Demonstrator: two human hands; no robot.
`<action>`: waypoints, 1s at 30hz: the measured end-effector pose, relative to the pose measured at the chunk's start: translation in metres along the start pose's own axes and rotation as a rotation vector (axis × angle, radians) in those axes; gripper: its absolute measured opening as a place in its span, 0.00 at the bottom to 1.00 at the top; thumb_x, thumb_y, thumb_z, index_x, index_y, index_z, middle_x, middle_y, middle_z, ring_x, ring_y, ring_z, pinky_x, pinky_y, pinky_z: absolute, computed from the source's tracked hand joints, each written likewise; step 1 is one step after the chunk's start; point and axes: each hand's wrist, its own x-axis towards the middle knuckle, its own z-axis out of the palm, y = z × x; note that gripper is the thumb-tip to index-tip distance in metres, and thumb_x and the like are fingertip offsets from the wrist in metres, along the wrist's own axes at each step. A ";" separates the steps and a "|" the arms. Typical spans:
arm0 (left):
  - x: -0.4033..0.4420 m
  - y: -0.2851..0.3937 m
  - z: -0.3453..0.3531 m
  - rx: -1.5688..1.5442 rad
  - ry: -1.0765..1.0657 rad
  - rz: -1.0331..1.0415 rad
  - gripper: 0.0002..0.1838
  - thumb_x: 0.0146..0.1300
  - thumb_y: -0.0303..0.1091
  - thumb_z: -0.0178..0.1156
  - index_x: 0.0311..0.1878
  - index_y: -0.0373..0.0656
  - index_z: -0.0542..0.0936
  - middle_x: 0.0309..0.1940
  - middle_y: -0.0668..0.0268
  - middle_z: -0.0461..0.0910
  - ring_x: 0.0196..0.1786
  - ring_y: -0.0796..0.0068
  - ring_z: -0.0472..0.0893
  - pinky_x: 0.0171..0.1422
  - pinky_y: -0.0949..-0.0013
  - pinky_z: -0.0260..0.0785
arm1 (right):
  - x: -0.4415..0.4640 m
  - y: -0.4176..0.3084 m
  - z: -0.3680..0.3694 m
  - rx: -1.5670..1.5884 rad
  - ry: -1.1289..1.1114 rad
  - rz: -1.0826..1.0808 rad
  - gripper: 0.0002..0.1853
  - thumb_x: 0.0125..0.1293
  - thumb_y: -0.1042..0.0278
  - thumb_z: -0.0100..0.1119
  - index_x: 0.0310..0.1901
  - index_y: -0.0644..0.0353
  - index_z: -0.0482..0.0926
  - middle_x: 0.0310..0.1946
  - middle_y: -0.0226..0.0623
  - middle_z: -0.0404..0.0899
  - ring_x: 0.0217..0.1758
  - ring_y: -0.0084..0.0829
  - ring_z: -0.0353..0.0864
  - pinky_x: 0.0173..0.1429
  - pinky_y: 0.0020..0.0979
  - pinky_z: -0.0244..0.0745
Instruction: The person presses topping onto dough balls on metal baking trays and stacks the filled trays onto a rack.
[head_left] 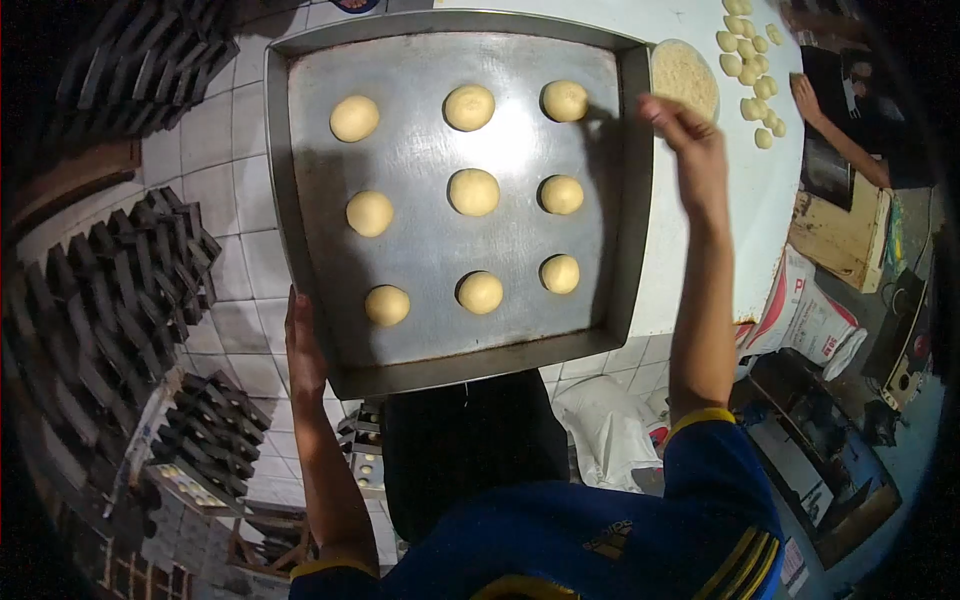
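A deep square metal baking tray lies before me with several round dough balls on its bottom, spaced in three rows. My left hand is at the tray's near left corner, gripping its outer wall, with part of the fingers hidden. Over the tray's right rim, beside a round container of pale crumbs or grains, is my right hand. Its fingertips are pinched together, and whatever they hold is too small to tell. A shadow of this hand falls near the far right dough ball.
More small dough pieces lie on the white table at the far right. Another person's arm reaches in there. Dark stacked trays line the left side. White sacks stand below the table.
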 end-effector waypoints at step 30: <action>-0.003 0.009 0.005 0.126 0.004 0.023 0.49 0.80 0.69 0.47 0.84 0.32 0.60 0.82 0.50 0.64 0.84 0.59 0.61 0.87 0.58 0.47 | 0.054 0.048 -0.054 -1.161 0.427 -0.497 0.14 0.71 0.54 0.71 0.51 0.50 0.93 0.44 0.44 0.91 0.46 0.49 0.86 0.52 0.45 0.79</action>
